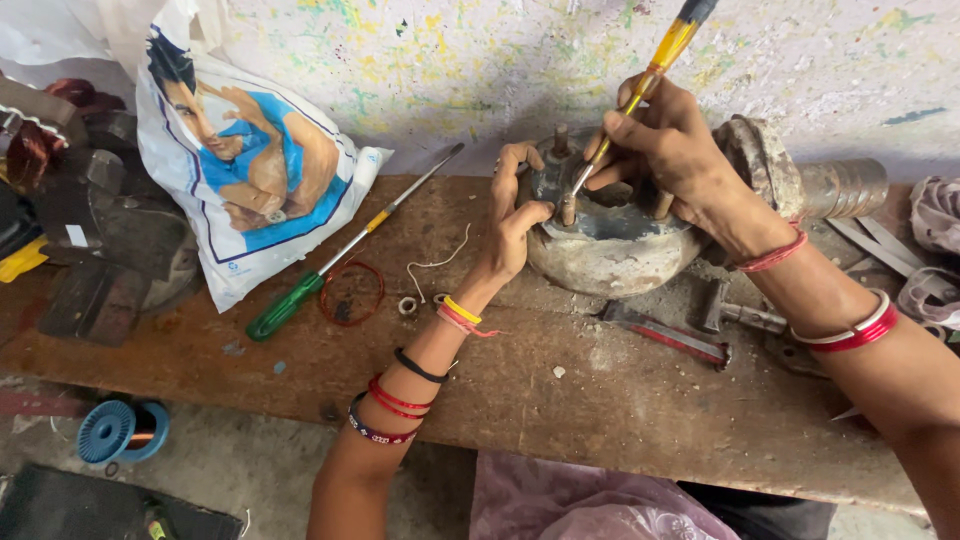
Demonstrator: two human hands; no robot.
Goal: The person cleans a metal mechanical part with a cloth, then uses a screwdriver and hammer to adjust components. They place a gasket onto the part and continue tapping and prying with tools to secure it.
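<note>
Head view: screwdriver (655,70) in right hand's (665,145) grip.

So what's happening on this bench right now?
A person is working on a round, grimy metal motor housing on a worn wooden bench. The left hand steadies its rim, while the right hand holds a yellow-handled screwdriver with its tip down at the housing's top. A second, green-handled screwdriver lies unused to the left, beside a small coil of copper wire.
</note>
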